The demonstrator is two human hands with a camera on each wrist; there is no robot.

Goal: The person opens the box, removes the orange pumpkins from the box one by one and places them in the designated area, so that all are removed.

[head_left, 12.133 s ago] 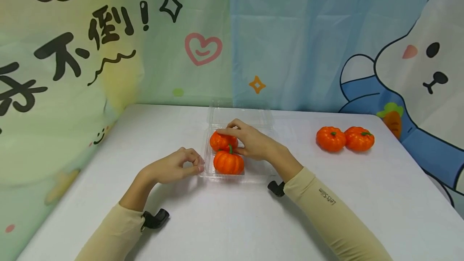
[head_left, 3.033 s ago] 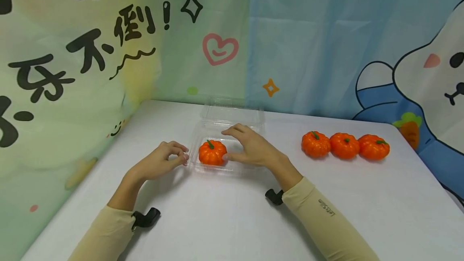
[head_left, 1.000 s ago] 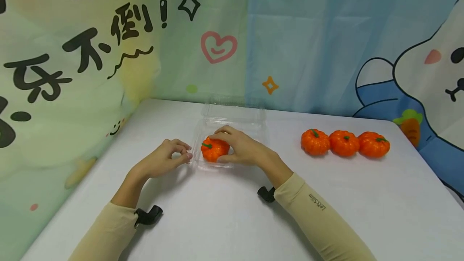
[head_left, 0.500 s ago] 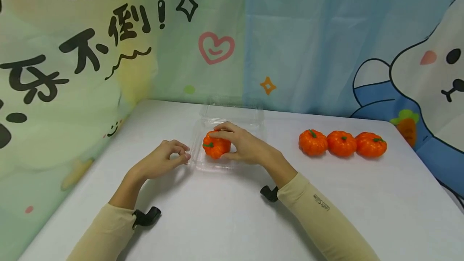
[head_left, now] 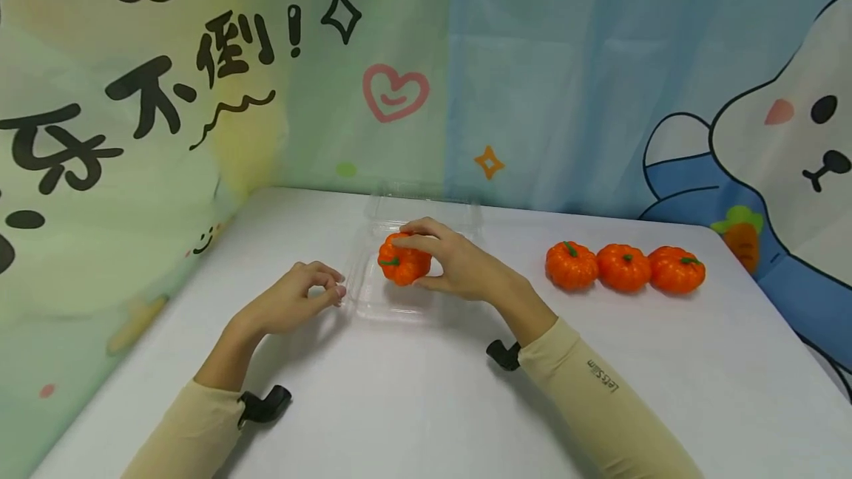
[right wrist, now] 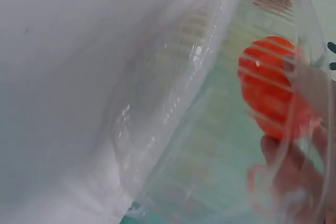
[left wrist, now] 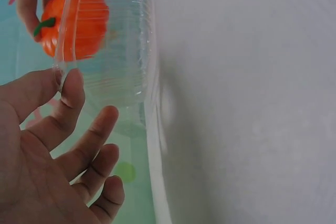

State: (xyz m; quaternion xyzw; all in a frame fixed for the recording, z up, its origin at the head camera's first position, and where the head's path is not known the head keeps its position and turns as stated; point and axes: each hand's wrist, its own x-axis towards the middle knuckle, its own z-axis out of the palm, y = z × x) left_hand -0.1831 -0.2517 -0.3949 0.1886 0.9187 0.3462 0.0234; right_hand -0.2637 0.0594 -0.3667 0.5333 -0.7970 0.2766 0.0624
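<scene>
My right hand [head_left: 459,261] grips a small orange pumpkin [head_left: 404,262] with a green stem, thumb below and fingers over its top. The pumpkin is tipped so its stem points left, over the tray of a clear plastic clamshell container [head_left: 389,313]. In the left wrist view, my left hand [left wrist: 58,135] pinches the container's rim [left wrist: 67,40] between thumb and index finger, the other fingers loosely spread. Through the container's clear wall [right wrist: 210,145], the right wrist view shows the held pumpkin [right wrist: 268,85], partly blurred.
Three more orange pumpkins stand in a row at the right: a left one [head_left: 571,266], a middle one [head_left: 623,268] and a right one [head_left: 677,270]. The container's raised lid [head_left: 426,207] leans back near the printed curtain [head_left: 532,94] behind the white table [head_left: 399,405].
Since 12 seconds ago, the container went from two pumpkins to one, and the row at right grew from two to three. Lately my right hand has gripped, tilted and raised the last pumpkin.
</scene>
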